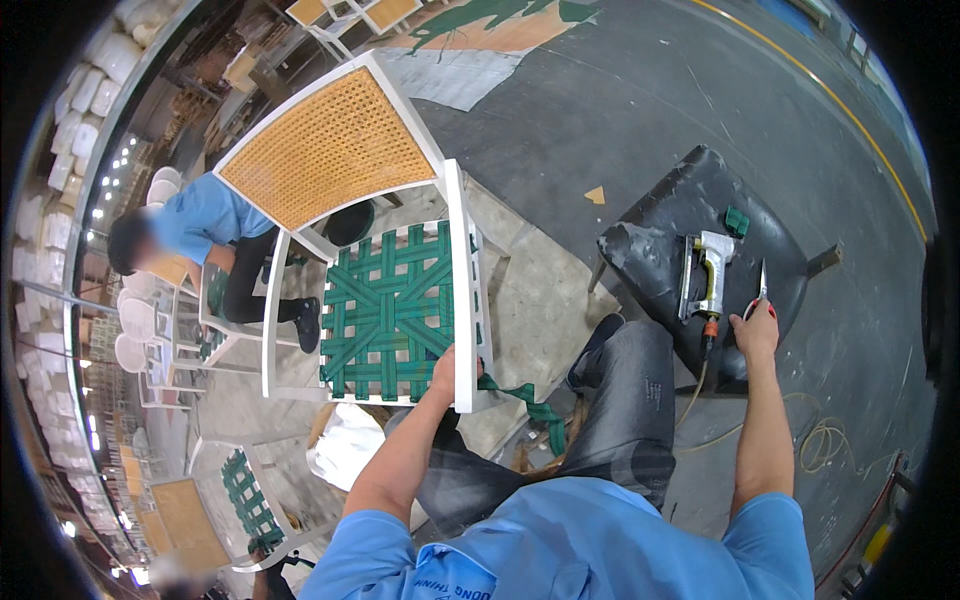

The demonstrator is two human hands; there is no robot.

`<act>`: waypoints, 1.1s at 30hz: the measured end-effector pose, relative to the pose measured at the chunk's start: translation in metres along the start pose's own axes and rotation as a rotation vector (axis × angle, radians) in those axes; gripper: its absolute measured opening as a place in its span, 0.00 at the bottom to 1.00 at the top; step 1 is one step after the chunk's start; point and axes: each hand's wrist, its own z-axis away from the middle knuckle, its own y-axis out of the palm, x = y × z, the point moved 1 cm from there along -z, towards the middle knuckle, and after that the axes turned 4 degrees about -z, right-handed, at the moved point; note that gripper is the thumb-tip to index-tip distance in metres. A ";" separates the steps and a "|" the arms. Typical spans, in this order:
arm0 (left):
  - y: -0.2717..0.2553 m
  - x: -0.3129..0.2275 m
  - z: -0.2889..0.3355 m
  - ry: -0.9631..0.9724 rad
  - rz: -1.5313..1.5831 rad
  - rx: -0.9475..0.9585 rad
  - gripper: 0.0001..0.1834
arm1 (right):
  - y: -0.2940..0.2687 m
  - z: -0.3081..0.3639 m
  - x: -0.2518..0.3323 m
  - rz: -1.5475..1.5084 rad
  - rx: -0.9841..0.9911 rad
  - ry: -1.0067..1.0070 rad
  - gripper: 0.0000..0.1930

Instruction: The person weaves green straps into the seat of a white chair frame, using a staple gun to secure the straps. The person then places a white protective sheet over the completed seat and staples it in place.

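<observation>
A white chair [466, 290] with a cane back [335, 145] stands in front of me, its seat woven from green webbing straps [390, 300]. My left hand [444, 374] is closed at the seat's near right corner, beside the chair's white post, which partly hides the fingers. From that corner a loose green strap end [540, 410] hangs toward my knee. To the right, my right hand [757, 330] is closed on scissors [764, 285] with red handles, over a black padded stool [640, 250]. Their blades point away from me. Left of them lies a staple gun [712, 272] with an air hose.
A small green webbing piece [737, 221] rests on the stool. The yellow hose [825, 445] coils on the floor at right. Another person [215, 220] in blue sits at left near other chairs. A second partly webbed chair [250, 500] stands lower left, by a white bag [345, 445].
</observation>
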 end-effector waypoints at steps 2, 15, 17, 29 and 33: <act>0.004 -0.005 -0.004 -0.018 -0.020 0.029 0.08 | 0.000 -0.004 -0.006 0.001 0.008 0.008 0.29; -0.013 0.011 -0.003 -0.068 0.244 0.057 0.10 | 0.005 -0.020 -0.013 -0.059 -0.074 0.116 0.25; -0.018 0.010 -0.002 -0.057 0.166 0.097 0.12 | 0.008 -0.021 -0.018 -0.022 -0.126 0.120 0.27; -0.026 -0.019 -0.018 -0.070 -0.568 0.414 0.23 | -0.004 -0.046 -0.061 -0.338 0.188 0.305 0.25; -0.030 -0.006 -0.015 -0.136 -0.685 0.458 0.21 | -0.013 -0.019 -0.017 -0.862 0.157 0.000 0.21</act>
